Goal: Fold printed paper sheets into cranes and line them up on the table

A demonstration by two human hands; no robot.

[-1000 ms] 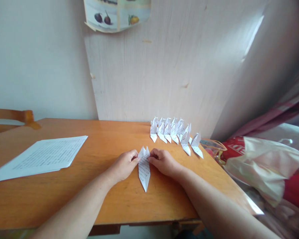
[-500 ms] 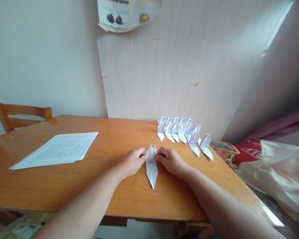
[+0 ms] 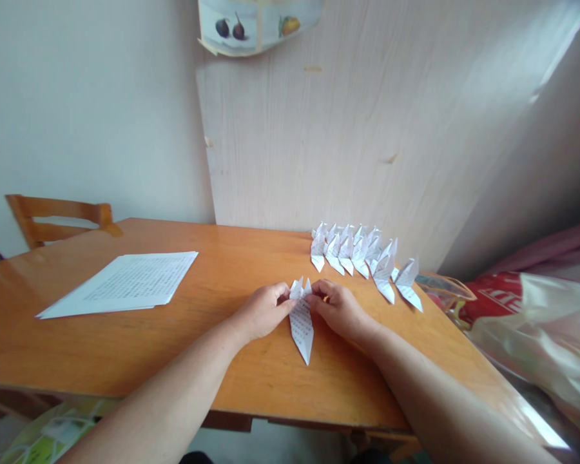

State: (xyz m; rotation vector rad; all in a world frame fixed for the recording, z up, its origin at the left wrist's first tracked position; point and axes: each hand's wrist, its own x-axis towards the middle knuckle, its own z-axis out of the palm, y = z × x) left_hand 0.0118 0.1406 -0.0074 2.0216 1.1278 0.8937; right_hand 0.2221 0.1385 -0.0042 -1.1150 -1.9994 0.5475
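Between my hands is a folded paper piece (image 3: 301, 328), narrow, white and printed with rows of text. Its single point faces me, and two smaller tips stick up at the far end. My left hand (image 3: 267, 310) pinches its left edge near those tips, thumb on top. My right hand (image 3: 337, 307) pinches the right edge at about the same height. Beyond my right hand stand several finished-looking folded paper figures (image 3: 383, 277) of the same printed paper, grouped in rows with upright peaks.
A stack of printed sheets (image 3: 140, 280) lies on the left of the wooden table (image 3: 241, 251). A wooden chair (image 3: 67, 211) stands behind it. At the right edge are a red bag (image 3: 495, 293) and a whitish plastic bag (image 3: 551, 328). A wall rises behind the table.
The view has shifted slightly, so everything sits a little further right. Both hands keep their pinch on the folded paper, its upper tips now a bit further apart and its lower point tilted slightly right.
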